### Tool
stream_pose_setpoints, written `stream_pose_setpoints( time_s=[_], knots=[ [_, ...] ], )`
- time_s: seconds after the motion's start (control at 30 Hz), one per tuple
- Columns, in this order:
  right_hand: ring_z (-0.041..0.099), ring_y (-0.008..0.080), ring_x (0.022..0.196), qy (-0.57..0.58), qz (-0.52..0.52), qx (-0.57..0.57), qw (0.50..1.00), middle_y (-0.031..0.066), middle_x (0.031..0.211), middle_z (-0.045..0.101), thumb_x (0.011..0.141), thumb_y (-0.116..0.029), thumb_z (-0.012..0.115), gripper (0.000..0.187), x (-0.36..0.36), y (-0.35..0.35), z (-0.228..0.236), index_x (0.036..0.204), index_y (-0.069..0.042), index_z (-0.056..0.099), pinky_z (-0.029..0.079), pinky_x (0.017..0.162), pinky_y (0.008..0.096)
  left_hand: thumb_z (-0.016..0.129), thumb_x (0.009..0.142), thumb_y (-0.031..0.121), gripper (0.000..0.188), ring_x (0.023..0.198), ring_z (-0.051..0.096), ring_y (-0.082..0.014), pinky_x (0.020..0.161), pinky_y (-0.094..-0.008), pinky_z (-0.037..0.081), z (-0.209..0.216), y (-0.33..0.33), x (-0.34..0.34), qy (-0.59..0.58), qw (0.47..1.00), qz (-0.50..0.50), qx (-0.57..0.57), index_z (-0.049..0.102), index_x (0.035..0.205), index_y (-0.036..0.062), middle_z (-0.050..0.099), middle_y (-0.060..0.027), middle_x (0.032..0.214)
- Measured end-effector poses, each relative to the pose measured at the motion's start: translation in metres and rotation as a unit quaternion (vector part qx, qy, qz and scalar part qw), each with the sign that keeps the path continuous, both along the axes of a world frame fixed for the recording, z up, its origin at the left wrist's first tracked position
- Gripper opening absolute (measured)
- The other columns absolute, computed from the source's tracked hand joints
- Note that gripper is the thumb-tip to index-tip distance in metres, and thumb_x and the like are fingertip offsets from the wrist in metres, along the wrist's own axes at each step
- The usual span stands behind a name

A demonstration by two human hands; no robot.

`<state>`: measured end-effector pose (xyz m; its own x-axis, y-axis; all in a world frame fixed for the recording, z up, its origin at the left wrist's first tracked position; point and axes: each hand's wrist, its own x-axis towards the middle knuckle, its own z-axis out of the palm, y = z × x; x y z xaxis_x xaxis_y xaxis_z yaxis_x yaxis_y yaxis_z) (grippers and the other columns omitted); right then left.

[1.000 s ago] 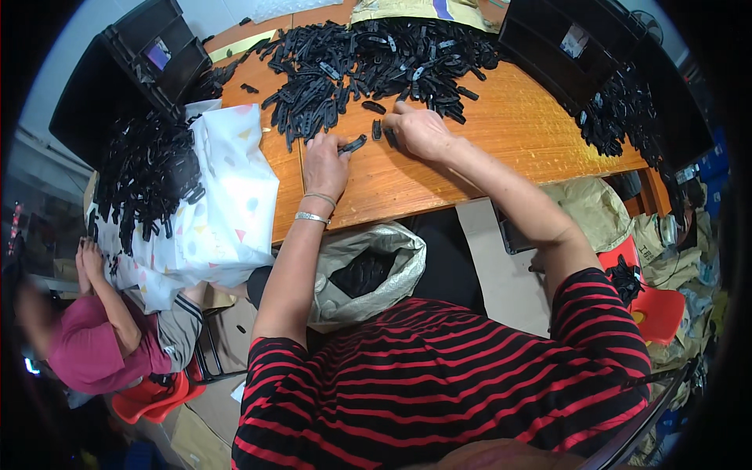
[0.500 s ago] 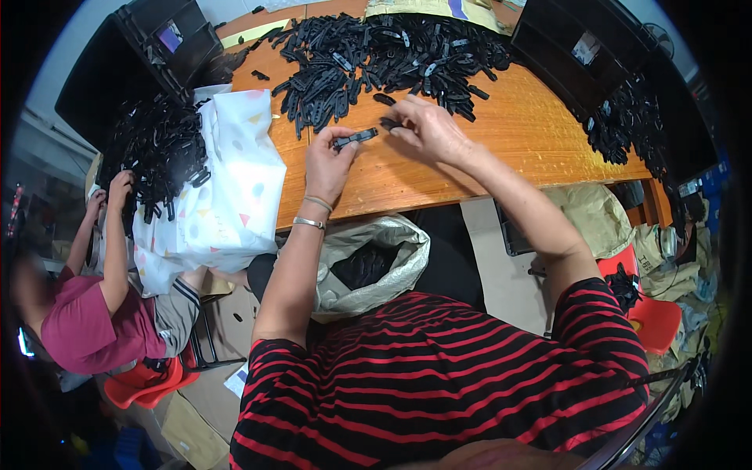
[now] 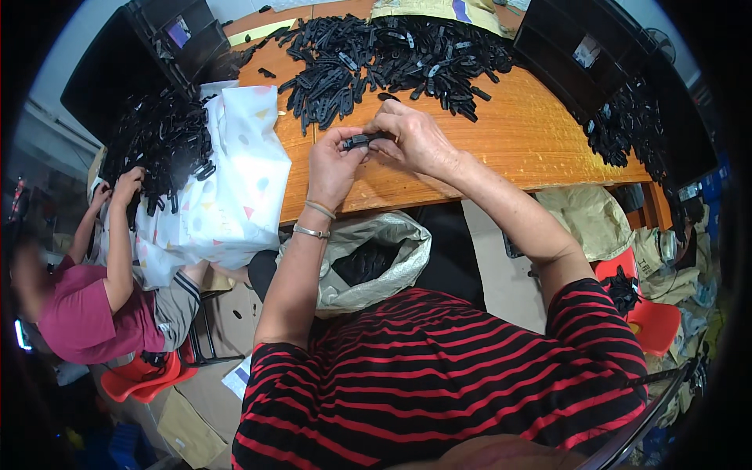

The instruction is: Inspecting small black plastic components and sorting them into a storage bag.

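A small black plastic part (image 3: 358, 142), narrow and clip-like, is pinched between the thumb and fingers of my left hand (image 3: 332, 166). At its right end, the fingertips of my right hand (image 3: 417, 139) close on a second dark piece, mostly hidden by the fingers. Both hands meet just above the wooden table, and the two parts look to be touching end to end. Beyond them spreads a big heap of similar black plastic parts (image 3: 337, 70). One loose dark part (image 3: 388, 97) lies just past my right hand.
An open woven sack (image 3: 403, 270) with dark contents sits at my lap under the wooden table's edge (image 3: 501, 168). Black crates (image 3: 576, 59) tip parts out on both sides. At left, a co-worker (image 3: 102, 313) handles parts beside a white patterned sheet (image 3: 251, 168).
My right hand has moved left and slightly down, bringing its dark piece against the part in my left hand. The left hand has shifted slightly right. The co-worker's hands moved a little.
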<state>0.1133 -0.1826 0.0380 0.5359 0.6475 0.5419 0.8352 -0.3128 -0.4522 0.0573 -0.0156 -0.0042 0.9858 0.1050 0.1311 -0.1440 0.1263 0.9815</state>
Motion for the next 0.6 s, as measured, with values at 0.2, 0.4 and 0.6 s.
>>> stream_pose_setpoints(
  time_s=[0.2,0.4,0.6],
  knots=[
    [0.061,0.0317,0.080,0.002,-0.008,-0.023,1.000,0.0110,0.084,0.058,0.069,-0.007,0.074,0.021,-0.002,-0.004,0.003,0.088,-0.004,0.066,0.050,0.066,0.0403,0.063,0.083,-0.005,0.026,0.080,0.063,-0.0104,0.069,-0.0207,0.053,0.004,-0.003,-0.006,0.020,0.999,-0.021,-0.043,0.056,0.108,-0.0058,0.063,-0.0098,0.098],
    [0.062,0.0305,0.080,0.043,-0.012,-0.041,0.998,0.0112,0.085,0.061,0.068,-0.009,0.077,0.024,-0.001,-0.006,0.004,0.089,-0.004,0.066,0.050,0.067,0.0385,0.064,0.085,-0.001,0.029,0.085,0.062,-0.0100,0.077,-0.0215,0.051,0.009,-0.002,-0.011,-0.006,1.000,-0.029,-0.007,0.055,0.113,-0.0029,0.063,-0.0070,0.099],
    [0.063,0.0215,0.073,0.237,0.002,0.002,0.972,0.0110,0.079,0.065,0.066,-0.017,0.083,0.033,0.004,-0.004,-0.002,0.089,-0.001,0.065,0.049,0.065,0.0334,0.062,0.085,-0.002,0.030,0.088,0.060,-0.0082,0.079,-0.0200,0.049,0.015,-0.007,-0.019,-0.058,0.996,-0.002,0.071,0.054,0.114,-0.0020,0.062,-0.0064,0.102]
  ],
)
